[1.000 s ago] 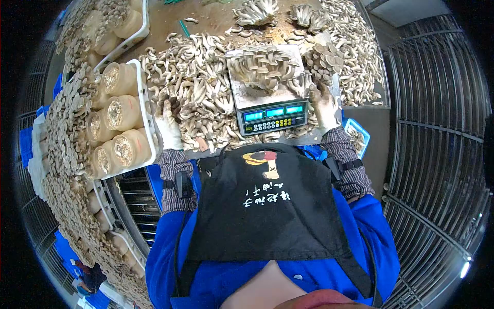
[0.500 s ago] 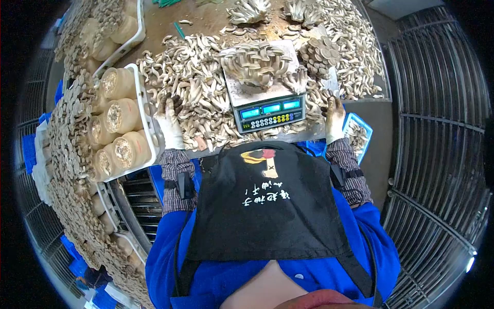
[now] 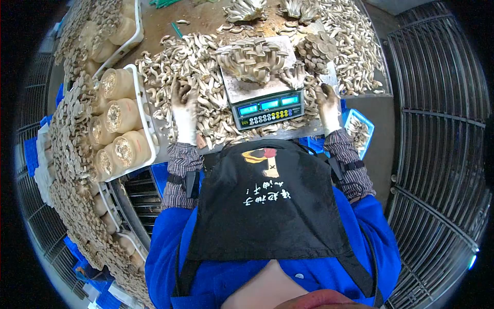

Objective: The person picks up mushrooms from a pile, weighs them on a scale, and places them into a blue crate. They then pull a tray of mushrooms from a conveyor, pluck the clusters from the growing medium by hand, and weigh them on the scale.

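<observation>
My left hand, in a white glove with dark, soiled fingertips, is over the loose mushrooms left of the scale. Its fingers are slightly bent and apart, with nothing visibly held. On the right, my gloved right hand hovers beside the scale near the table edge, fingers apart and nothing seen in them. Between both hands stands the digital scale with lit blue displays. A large mushroom cluster rests on its white pan, and a smaller clump lies at the pan's right edge.
White crates of bottles with mushrooms growing from them line the left side. Another dark-capped cluster lies right of the scale. A blue-rimmed basket with mushrooms sits below the table's right edge. Metal racks stand farther right.
My left hand has moved right, toward the scale, over the mushrooms. My right hand has shifted slightly left and up. The scale and its cluster look the same.
</observation>
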Tool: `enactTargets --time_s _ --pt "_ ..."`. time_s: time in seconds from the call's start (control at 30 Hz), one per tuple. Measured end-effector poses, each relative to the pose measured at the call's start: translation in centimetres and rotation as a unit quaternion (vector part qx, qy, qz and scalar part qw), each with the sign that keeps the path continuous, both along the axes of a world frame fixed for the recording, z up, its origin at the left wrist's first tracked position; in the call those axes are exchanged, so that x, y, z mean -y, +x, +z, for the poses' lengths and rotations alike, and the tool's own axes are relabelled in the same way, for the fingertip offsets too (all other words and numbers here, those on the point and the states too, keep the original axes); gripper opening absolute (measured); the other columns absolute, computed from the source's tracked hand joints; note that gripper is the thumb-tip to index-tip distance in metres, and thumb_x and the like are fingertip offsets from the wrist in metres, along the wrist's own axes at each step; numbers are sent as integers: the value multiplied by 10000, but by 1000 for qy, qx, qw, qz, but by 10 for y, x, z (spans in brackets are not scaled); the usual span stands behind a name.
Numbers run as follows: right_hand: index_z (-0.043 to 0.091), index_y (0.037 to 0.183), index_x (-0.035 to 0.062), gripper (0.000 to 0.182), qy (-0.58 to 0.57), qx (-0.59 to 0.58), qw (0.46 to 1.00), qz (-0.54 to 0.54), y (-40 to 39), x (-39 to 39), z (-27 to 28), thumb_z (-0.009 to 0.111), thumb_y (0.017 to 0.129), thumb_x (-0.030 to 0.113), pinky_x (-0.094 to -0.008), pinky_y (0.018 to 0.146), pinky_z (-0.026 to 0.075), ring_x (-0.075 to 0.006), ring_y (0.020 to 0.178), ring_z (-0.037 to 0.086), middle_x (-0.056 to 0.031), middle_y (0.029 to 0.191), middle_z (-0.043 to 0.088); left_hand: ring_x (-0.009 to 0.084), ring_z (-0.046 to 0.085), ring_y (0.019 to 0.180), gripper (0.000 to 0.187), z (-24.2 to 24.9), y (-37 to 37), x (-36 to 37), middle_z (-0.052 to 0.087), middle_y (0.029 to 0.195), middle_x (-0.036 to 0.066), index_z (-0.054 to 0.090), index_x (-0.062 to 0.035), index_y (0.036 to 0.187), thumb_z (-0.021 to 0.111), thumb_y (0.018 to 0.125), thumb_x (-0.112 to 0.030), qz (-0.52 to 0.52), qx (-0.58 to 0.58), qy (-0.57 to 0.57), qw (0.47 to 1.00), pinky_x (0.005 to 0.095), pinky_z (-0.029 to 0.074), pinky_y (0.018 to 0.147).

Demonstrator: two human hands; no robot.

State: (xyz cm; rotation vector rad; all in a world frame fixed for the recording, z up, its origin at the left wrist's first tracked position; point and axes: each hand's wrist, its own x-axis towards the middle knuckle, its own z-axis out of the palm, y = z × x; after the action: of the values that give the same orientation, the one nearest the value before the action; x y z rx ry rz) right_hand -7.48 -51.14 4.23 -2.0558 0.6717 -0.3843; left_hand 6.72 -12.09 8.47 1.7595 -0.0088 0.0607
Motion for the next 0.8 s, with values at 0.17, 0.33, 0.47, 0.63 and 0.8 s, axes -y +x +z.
enactTargets --time_s 0.17,0.33,0.47,0.63,0.8 --pt "375 1399 -71 898 -125 -66 986 86 44 -14 8 719 804 507 -417 1019 435 -399 1204 546 -313 1272 551 347 344 1380 1077 -17 -5 64 342 1463 310 139 42 1500 822 746 -309 -79 66 156 982 401 287 1140" --pt "507 1252 -11 715 -137 -136 973 128 70 -10 8 662 813 533 -476 883 487 -416 1006 621 -284 1077 632 400 454 1267 1273 -98 -2 117 412 1376 341 26 74 1488 878 646 -358 -119 17 203 972 413 367 1089" --pt "486 1297 -85 729 70 -121 979 147 80 33 -33 652 834 454 -423 908 480 -387 1063 613 -317 1129 615 361 653 728 867 -64 -1 138 662 780 239 603 121 1053 768 669 -639 -173 -112 349 914 433 524 661" --pt "540 1258 -40 535 102 -56 987 107 92 19 18 643 885 329 -359 852 494 -238 984 613 -148 1105 656 382 434 1295 1109 -31 -9 165 429 1385 308 214 82 1451 830 691 -440 31 129 199 971 420 360 1088" --pt "596 1160 -9 323 352 33 913 203 120 -16 -10 609 914 200 -314 850 473 -180 970 586 -94 1055 652 265 391 1300 927 -35 1 160 351 1443 180 228 0 1479 788 766 -196 -12 58 -7 998 355 342 1085"
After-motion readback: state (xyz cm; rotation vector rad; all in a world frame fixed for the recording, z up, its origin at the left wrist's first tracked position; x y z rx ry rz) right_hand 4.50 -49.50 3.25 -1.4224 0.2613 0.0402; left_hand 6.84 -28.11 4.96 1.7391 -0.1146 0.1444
